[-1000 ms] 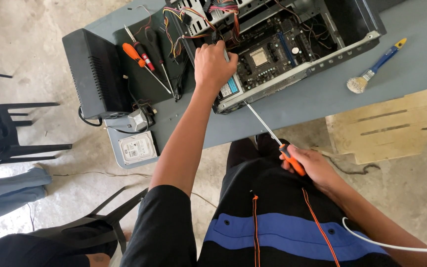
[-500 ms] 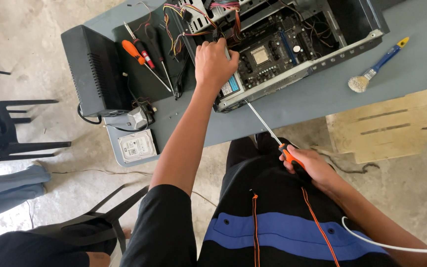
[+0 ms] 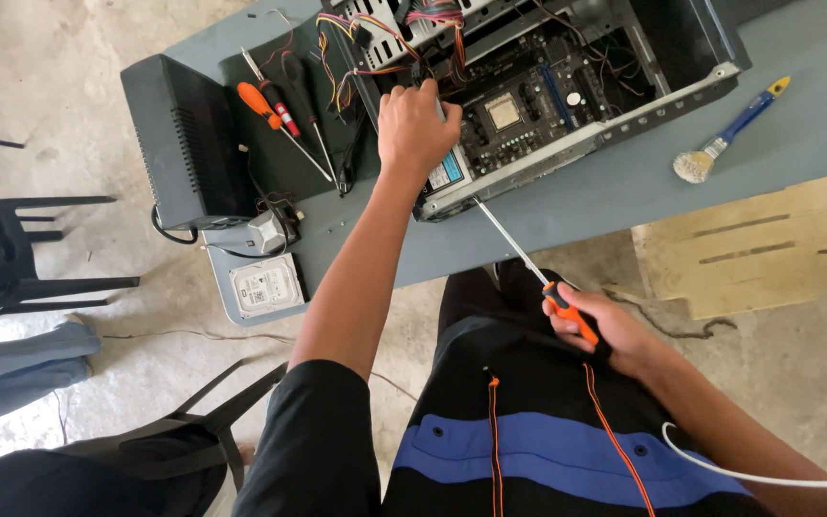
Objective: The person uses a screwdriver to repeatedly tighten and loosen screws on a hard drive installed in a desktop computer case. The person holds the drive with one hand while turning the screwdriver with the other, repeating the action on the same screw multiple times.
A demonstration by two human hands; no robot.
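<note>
Right hand (image 3: 614,335) has its grip closed round the orange-black handle of a long screwdriver (image 3: 538,282), shaft slanting up to the open computer case (image 3: 567,96) on the grey bench (image 3: 624,196). Left hand (image 3: 416,129) rests on the case's front edge by the wires; its grip can't be told. The screwdriver looks light and stiff, best taken by the handle. The motherboard (image 3: 519,110) looks fragile.

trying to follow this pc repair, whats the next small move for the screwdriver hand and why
Probably bring the right hand up so the long screwdriver tip enters the open computer case. The tip sits at the case's near edge, outside it, while the left hand is already inside by the wiring, beside the motherboard.
</note>
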